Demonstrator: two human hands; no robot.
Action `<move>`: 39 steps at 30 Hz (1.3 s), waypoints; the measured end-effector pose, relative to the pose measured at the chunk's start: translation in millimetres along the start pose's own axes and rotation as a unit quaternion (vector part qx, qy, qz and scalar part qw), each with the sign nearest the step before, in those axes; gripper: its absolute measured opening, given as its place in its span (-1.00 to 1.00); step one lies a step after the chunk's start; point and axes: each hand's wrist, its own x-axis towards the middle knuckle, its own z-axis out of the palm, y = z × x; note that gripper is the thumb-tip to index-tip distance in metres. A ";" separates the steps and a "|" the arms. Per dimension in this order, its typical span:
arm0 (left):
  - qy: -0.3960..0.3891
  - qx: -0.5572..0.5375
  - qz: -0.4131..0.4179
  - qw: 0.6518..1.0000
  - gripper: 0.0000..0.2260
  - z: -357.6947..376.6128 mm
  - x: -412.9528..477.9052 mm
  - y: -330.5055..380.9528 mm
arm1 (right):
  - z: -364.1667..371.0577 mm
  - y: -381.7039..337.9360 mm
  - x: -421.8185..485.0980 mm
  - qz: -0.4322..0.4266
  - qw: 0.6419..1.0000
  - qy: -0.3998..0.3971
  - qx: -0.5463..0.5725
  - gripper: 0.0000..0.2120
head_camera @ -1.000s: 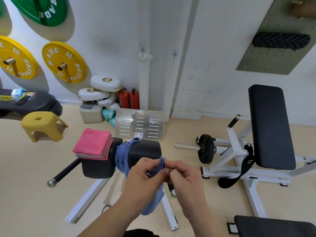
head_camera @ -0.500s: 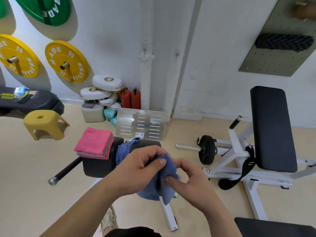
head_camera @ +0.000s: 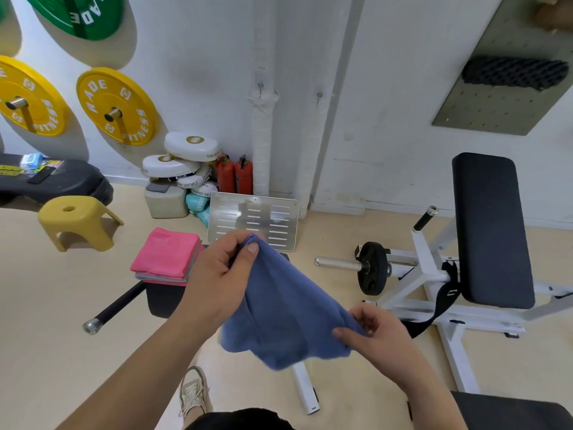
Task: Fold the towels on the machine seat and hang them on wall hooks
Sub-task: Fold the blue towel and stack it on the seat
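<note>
Blue towel [head_camera: 288, 308] is stretched in the air between your hands, just in front of the machine seat [head_camera: 161, 297]. Your left hand [head_camera: 217, 274] grips its top corner, and your right hand [head_camera: 372, 333] pinches the lower edge. The bottom sags loose, so a slack pinch could drop a corner and spoil the fold. Half a second ago it was bunched between your hands; now it is spread.
</note>
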 end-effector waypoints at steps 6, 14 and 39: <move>0.017 -0.011 -0.021 1.000 -0.83 0.5 2.3 -0.5 | -11.5 9.3 0.5 -0.014 0.995 0.047 0.085 -0.85; 0.020 -0.026 -0.049 0.998 -0.81 6.9 8.2 -1.7 | -3.1 14.6 2.6 -0.050 0.995 0.084 0.037 -0.52; 0.036 -0.051 -0.076 0.995 -0.84 -14.0 50.2 -7.1 | -35.2 -17.1 -16.1 -0.025 0.998 -0.009 -0.051 -0.67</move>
